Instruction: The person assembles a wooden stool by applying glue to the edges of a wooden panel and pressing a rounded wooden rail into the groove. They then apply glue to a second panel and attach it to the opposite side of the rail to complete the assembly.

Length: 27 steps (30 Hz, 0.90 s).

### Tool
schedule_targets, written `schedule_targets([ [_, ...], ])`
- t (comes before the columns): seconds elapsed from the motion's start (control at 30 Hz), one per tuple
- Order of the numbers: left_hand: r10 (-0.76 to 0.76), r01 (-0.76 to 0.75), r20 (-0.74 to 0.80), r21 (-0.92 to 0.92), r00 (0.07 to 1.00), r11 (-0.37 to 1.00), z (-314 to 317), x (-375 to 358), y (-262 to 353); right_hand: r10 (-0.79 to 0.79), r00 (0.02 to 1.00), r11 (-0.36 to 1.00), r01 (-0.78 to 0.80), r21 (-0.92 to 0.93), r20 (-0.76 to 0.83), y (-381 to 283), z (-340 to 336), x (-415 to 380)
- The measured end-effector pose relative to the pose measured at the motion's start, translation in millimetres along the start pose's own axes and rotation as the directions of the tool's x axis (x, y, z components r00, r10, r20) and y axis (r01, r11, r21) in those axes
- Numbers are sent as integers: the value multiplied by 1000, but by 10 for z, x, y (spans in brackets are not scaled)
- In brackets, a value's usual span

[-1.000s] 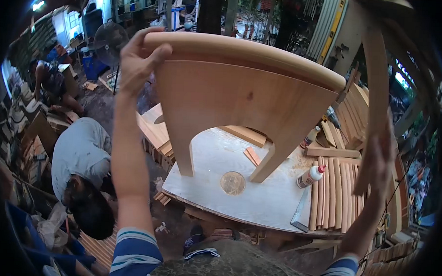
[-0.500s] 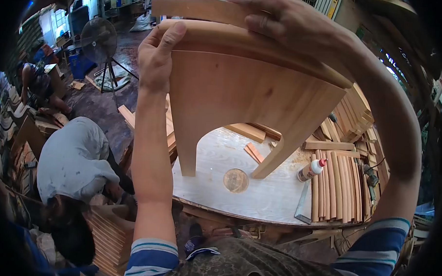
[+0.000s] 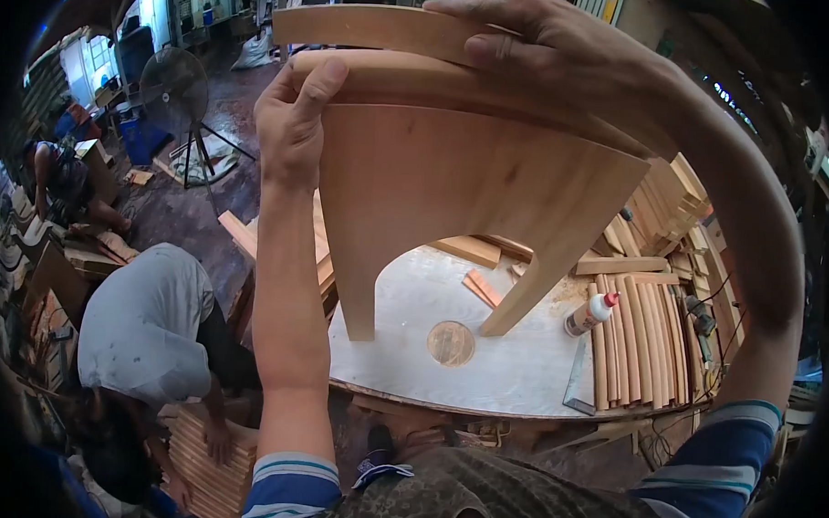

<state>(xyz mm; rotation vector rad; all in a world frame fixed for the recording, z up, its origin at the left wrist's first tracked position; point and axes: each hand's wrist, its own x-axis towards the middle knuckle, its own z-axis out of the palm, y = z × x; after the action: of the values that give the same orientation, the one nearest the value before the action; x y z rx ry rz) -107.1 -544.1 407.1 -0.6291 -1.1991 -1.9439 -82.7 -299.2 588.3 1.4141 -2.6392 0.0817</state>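
left hand [image 3: 291, 127] clenched on arched wood panel [image 3: 463, 188] edge; right hand [image 3: 568, 54] grasping curved slat [image 3: 368, 27] atop panel, above tabletop [image 3: 511, 372].

A pale arched wooden panel [image 3: 463, 188] stands upright, a curved wooden strip [image 3: 377, 28] lying across its rounded top.

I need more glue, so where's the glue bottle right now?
The glue bottle lies on the round worktable, right of the arched wooden panel, just left of the row of curved slats.
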Motion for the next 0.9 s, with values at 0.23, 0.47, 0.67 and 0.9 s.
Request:
schedule_targets([
  [0.23, -57, 56, 17, 51, 998, 997, -49, -63, 92, 200, 975, 932, -158, 327, -99, 26, -160, 49],
  [0.47, -32, 31, 24, 13, 999, 999, 23, -145, 102, -133, 970, 989, 116, -94, -206, 436, 245, 64],
  [0.67, -31, 34, 112, -23, 993, 999, 4, -118, 73, -44, 984, 909, 111, 402, -174, 237, -349, -57],
  [0.9, 37, -37, 149, 0, 988, 999, 39, -160, 142, -62, 992, 995, 71, 74, -113, 350, 202, -44],
])
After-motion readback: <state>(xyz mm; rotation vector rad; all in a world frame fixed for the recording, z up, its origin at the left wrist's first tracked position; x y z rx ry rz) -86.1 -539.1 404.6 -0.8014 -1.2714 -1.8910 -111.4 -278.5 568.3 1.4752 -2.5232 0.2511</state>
